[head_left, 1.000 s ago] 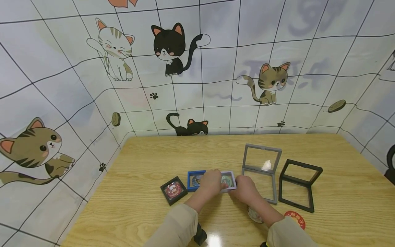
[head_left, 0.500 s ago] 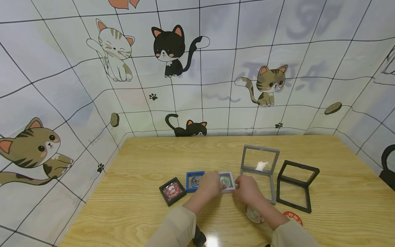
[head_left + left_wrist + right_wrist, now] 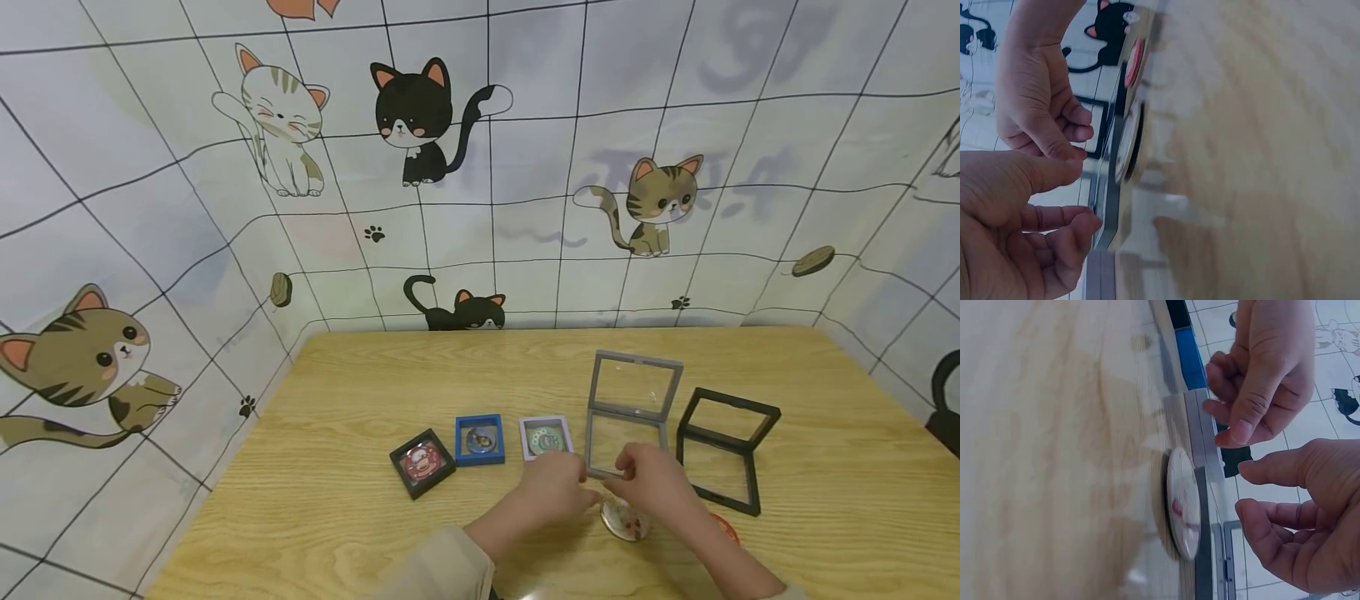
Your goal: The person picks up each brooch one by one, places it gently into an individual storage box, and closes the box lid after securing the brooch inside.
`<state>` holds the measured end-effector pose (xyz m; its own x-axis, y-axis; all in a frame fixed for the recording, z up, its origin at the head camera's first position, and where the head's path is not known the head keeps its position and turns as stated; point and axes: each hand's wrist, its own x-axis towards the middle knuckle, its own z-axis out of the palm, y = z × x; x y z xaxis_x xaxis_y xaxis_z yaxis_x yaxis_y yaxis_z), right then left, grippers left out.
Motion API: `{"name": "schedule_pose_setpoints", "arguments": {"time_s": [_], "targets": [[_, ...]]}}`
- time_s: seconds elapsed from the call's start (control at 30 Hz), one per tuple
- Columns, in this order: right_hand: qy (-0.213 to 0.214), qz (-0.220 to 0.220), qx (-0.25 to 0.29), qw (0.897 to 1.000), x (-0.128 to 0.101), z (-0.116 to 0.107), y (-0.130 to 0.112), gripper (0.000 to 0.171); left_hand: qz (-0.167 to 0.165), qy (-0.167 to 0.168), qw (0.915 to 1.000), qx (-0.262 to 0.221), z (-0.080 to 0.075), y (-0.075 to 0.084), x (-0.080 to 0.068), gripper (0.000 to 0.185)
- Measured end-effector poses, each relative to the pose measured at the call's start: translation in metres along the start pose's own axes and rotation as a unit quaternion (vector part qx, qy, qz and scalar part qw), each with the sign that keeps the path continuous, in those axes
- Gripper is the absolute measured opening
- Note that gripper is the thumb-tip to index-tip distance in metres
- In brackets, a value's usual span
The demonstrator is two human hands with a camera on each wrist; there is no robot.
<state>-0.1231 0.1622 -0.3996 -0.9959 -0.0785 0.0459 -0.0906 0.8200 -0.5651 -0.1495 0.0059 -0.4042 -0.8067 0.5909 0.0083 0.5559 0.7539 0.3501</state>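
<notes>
I see the round badge (image 3: pixel 625 520) flat on the counter (image 3: pixel 337 517) at lower centre, just below my right hand (image 3: pixel 654 483), with my left hand (image 3: pixel 553 487) beside it; both hands' fingers loosely curled, holding nothing.

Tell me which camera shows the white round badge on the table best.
The right wrist view: the badge fills the frame edge-on, clear of both hands. The head view shows it small, partly hidden. The left wrist view shows only a blurred edge.
</notes>
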Motion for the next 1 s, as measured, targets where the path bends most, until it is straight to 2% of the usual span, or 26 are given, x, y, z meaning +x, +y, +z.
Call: {"name": "schedule_pose_setpoints", "arguments": {"time_s": [0.1, 0.17, 0.27, 0.33, 0.4, 0.53, 0.73, 1.0], "targets": [[-0.013, 0.014, -0.019, 1.000, -0.011, -0.008, 0.005, 0.023, 0.007, -0.032, 0.9968, -0.072, 0.006, 0.008, -0.001, 0.032], [-0.025, 0.024, -0.031, 0.999, -0.017, -0.011, 0.008, 0.025, 0.000, -0.041, 0.9932, -0.109, 0.009, 0.011, -0.002, 0.035], [-0.041, 0.050, -0.031, 0.997, -0.026, -0.012, 0.011, 0.025, -0.002, -0.040, 0.9906, -0.131, 0.015, 0.011, -0.001, 0.025], [-0.048, 0.064, -0.020, 0.997, -0.030, -0.009, 0.015, 0.028, -0.010, -0.033, 0.9917, -0.124, 0.018, 0.012, 0.001, 0.025], [-0.051, 0.075, -0.005, 0.996, -0.032, -0.006, 0.017, 0.037, -0.018, -0.027, 0.9932, -0.112, 0.022, 0.015, 0.002, 0.031], [-0.049, 0.072, 0.003, 0.996, -0.033, -0.001, 0.021, 0.048, -0.046, -0.026, 0.9937, -0.098, 0.024, 0.021, 0.003, 0.017], [-0.049, 0.066, -0.007, 0.997, -0.030, 0.001, 0.025, 0.032, -0.058, -0.019, 0.9926, -0.104, 0.026, 0.024, 0.003, 0.017], [-0.058, 0.078, 0.009, 0.995, -0.031, 0.003, 0.028, 0.033, -0.068, -0.019, 0.9930, -0.094, 0.029, 0.023, 0.006, 0.020]]}}
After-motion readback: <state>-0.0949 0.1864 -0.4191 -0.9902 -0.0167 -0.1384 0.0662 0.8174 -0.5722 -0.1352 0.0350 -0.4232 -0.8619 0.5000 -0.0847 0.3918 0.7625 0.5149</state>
